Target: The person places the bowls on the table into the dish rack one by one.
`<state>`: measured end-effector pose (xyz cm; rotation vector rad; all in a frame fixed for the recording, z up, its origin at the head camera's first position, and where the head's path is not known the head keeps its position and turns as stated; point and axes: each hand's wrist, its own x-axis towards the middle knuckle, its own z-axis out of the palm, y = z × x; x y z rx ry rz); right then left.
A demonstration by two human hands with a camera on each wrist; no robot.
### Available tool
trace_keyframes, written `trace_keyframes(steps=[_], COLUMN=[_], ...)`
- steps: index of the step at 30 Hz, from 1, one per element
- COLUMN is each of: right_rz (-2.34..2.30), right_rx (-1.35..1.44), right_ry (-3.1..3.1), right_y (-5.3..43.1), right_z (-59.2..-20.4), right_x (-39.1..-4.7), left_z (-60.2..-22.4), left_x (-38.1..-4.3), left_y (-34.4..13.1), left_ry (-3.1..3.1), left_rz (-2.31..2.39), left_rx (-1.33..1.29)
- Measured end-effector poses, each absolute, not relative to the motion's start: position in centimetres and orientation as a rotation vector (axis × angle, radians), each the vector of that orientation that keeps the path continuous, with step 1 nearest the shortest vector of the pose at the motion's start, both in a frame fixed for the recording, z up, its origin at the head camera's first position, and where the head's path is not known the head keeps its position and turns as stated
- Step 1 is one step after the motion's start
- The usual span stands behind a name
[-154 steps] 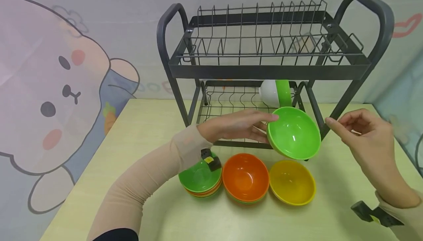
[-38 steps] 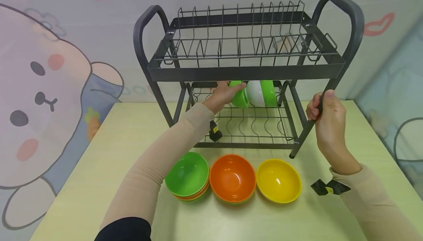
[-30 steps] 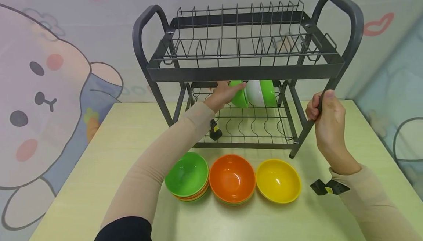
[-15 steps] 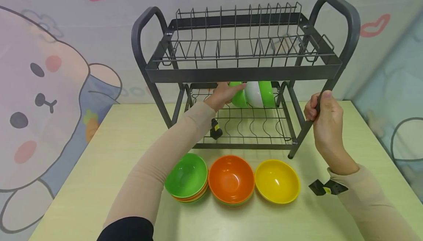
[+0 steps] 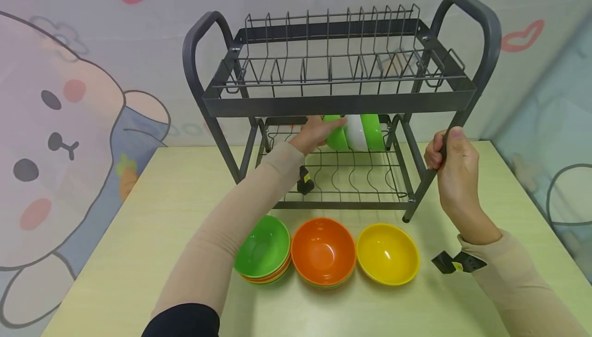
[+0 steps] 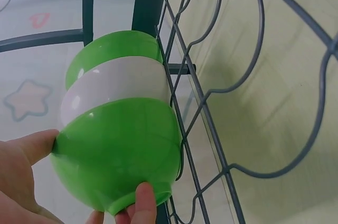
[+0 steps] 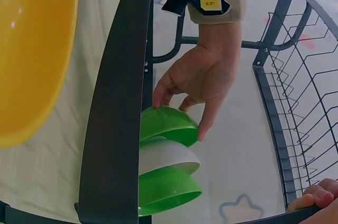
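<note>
Low on the rack (image 5: 339, 106), your left hand (image 5: 316, 134) pinches a green bowl (image 6: 119, 150), likely to stand it edgewise, while your right hand (image 5: 459, 183) grips the rack's side, presumably for steadiness.

Glossy bowls (image 6: 119, 147), matt metal rack (image 5: 342, 105)
</note>
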<state>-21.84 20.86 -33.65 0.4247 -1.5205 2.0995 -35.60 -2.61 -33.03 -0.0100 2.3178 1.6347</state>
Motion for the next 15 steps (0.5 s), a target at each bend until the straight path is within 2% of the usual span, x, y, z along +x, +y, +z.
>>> trace_keyframes(steps=[15], right_rz=[2.110], right_rx=[0.420], right_ry=[-1.516], right_y=[20.84], right_z=[-33.72], right_x=[-21.93], left_z=[-33.24], left_x=[-35.54], left_y=[-2.43], left_ry=[2.349], left_rz=[1.597], left_rx=[0.023])
